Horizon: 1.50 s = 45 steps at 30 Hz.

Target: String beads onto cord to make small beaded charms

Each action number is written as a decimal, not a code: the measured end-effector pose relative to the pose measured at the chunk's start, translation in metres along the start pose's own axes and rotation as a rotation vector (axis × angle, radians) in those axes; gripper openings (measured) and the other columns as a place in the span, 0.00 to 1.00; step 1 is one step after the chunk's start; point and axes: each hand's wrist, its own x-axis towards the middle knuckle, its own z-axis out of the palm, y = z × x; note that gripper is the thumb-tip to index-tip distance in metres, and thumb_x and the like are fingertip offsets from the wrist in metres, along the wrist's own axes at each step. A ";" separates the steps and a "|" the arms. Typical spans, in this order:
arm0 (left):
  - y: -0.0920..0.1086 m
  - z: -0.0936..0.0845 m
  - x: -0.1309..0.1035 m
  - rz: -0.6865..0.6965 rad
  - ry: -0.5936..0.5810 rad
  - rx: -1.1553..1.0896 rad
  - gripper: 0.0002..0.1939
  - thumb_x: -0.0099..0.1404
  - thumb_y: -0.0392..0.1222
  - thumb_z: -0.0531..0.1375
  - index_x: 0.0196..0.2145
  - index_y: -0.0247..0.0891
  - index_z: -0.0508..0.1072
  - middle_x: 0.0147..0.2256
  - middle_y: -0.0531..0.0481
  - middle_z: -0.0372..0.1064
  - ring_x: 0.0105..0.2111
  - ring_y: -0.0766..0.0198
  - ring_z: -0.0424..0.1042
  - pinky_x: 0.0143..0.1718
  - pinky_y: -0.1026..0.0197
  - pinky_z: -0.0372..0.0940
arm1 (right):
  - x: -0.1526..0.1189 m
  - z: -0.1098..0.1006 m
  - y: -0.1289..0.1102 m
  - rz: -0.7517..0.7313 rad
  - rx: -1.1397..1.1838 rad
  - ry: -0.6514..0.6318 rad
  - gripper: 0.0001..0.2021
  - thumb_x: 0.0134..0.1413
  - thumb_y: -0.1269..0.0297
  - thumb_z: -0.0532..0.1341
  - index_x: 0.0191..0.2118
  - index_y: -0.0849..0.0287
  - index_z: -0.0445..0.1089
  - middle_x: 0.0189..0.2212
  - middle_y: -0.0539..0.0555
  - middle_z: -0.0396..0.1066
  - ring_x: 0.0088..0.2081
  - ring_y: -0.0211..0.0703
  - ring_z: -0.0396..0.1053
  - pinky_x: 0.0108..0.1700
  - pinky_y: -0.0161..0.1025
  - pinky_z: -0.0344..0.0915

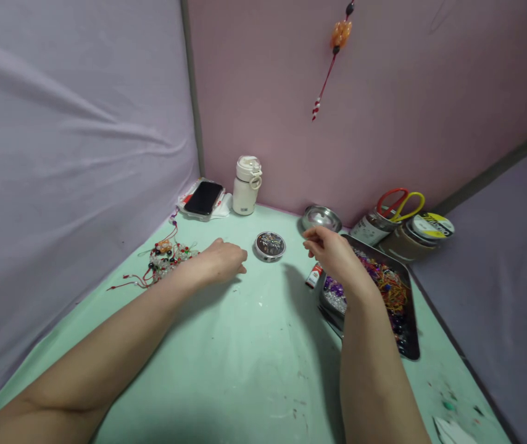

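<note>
My left hand (223,259) hovers over the left middle of the green table, fingers curled and pressed together. Whatever it might grip is hidden or too fine to make out. To its left lies a heap of beaded ornaments (165,259) with red cords and clear, black and orange beads. My right hand (331,250) is raised near the black tray (412,336), its fingertips closed in a pinch, with no object I can make out in them. A round silver tin (269,246) with a dark patterned top sits between both hands. By my right hand is a small red and white box (313,275).
Beads and coloured threads fill the tray. Behind it stand a jar (369,228) with red and yellow scissors (400,206), another lidded jar (411,237) and a metal bowl (321,217). A white bottle (245,188) and phone (204,197) are at the back; a beaded ornament (341,34) hangs above.
</note>
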 end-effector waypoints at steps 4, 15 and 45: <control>0.015 0.006 0.002 0.038 0.052 0.000 0.11 0.66 0.42 0.56 0.43 0.36 0.72 0.43 0.40 0.74 0.44 0.51 0.72 0.46 0.51 0.59 | 0.002 -0.009 0.006 0.059 -0.100 0.074 0.09 0.50 0.70 0.55 0.32 0.60 0.72 0.21 0.51 0.70 0.25 0.41 0.67 0.32 0.36 0.60; 0.059 0.066 0.023 0.265 0.304 -0.135 0.29 0.67 0.46 0.56 0.63 0.46 0.54 0.67 0.44 0.45 0.66 0.50 0.44 0.60 0.46 0.48 | 0.002 -0.017 0.026 0.068 -0.116 0.227 0.12 0.50 0.69 0.55 0.38 0.63 0.73 0.27 0.57 0.74 0.30 0.45 0.69 0.37 0.41 0.62; -0.015 0.043 0.050 -0.087 0.338 -0.339 0.28 0.69 0.54 0.45 0.63 0.41 0.55 0.65 0.41 0.52 0.66 0.48 0.44 0.62 0.37 0.38 | -0.090 -0.095 -0.037 -0.200 0.258 -0.008 0.07 0.54 0.57 0.61 0.33 0.54 0.70 0.25 0.51 0.67 0.25 0.38 0.64 0.23 0.34 0.61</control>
